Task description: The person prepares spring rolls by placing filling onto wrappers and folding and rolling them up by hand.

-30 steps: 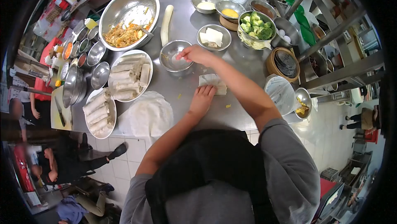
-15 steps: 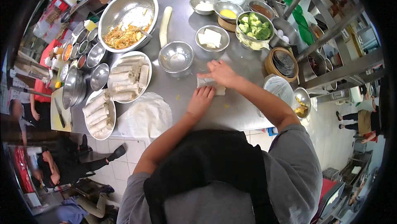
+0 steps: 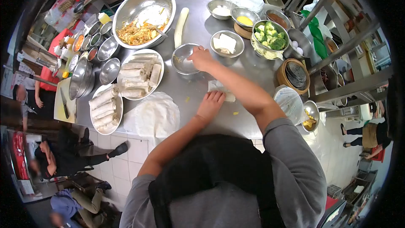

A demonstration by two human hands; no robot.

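My left hand (image 3: 211,103) lies with its fingers curled over a partly rolled spring roll (image 3: 228,96) on the steel table. A flap of its pale wrapper sticks out beyond the fingertips. Inside the rim of a small metal bowl (image 3: 179,67) is my right hand (image 3: 201,59), fingers bent downward and somewhat apart, with nothing visible in them. The bowl seems to hold only a thin residue. Left of my left forearm, a stack of round wrappers (image 3: 157,115) hangs over the table's front edge. Finished rolls fill two white oval plates (image 3: 159,80), (image 3: 120,120).
A large mixing bowl (image 3: 168,6) of shredded filling and a long white stalk (image 3: 180,28) stand behind. Bowls of tofu (image 3: 225,42), broccoli (image 3: 270,36) and eggs (image 3: 298,50) are to the right, near a bamboo steamer (image 3: 280,74). A knife (image 3: 64,103) lies on a cutting board far left.
My right hand has moved left and away from me, from the wrapper into the small metal bowl. My left hand stays on the roll. The whole view has shifted slightly.
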